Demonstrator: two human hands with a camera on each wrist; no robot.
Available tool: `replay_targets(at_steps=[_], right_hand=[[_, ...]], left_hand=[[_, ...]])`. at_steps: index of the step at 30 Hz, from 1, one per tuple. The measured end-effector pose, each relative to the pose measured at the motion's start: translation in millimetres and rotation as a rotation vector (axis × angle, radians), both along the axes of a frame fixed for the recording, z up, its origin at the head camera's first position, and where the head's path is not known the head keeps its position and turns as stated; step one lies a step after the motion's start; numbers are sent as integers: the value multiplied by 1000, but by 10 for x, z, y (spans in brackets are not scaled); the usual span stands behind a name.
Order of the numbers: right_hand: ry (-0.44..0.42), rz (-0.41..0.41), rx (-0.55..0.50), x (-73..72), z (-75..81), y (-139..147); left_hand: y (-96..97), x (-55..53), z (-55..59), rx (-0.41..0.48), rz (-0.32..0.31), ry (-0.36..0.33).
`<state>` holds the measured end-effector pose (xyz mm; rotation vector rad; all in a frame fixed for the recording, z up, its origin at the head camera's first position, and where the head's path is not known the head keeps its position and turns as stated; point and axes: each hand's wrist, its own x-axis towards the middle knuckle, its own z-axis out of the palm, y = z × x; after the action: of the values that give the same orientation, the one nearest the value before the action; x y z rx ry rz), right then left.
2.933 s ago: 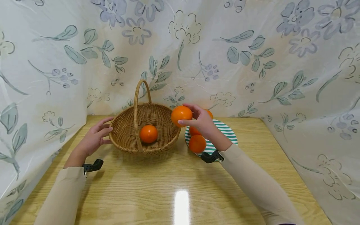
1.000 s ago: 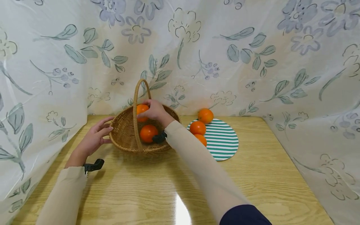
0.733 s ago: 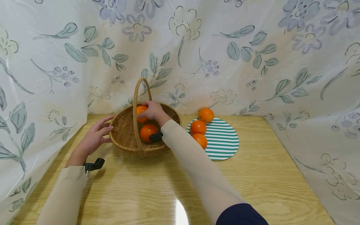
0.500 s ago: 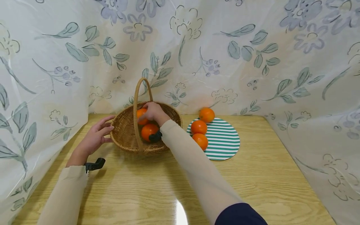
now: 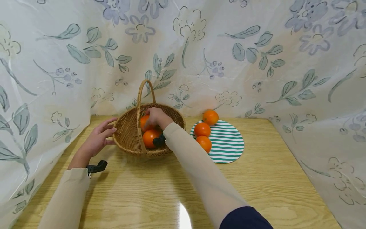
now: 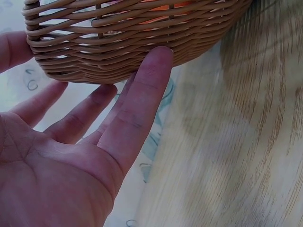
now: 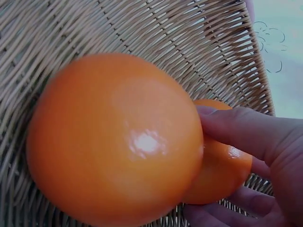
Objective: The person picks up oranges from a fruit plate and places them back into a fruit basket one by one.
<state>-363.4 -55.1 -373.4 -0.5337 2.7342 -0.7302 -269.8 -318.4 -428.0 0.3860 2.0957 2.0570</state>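
The right hand [image 5: 155,117] grips a round orange fruit [image 7: 222,165] low inside the woven wicker basket [image 5: 125,133] near the counter's far left edge, beside a second orange fruit [image 5: 150,137]. Best release it gently once it rests. The left hand [image 5: 98,140], fingers spread, steadies the basket's wall.

The left hand [image 5: 98,139] lay flat with fingers straight and spread, its arm resting low in a beige sleeve. The right arm stretched forward and across, and the right hand [image 5: 154,117] curled its fingers [image 7: 241,132] downward, gripping.
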Motion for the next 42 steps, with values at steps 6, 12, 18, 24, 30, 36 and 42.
replay_targets(at_steps=[6, 12, 18, 24, 30, 36, 42], right_hand=[[-32, 42, 4, -26, 39, 140], [-68, 85, -106, -55, 123, 320], [-60, 144, -210, 28, 201, 459], [-59, 196, -439, 284, 342, 669], [-45, 170, -675, 544, 404, 977], [-21, 76, -893, 714, 358, 1382], [109, -64, -903, 832, 167, 1763]], left_hand=[[22, -6, -18, -5, 4, -6], [41, -2, -31, -6, 0, -11], [44, -4, -41, -33, 11, -6], [54, -1, -32, -43, 14, -3], [51, 23, 2, -74, 26, -9], [44, 19, 18, -82, 29, -1], [62, 16, 31, -107, 34, 2]])
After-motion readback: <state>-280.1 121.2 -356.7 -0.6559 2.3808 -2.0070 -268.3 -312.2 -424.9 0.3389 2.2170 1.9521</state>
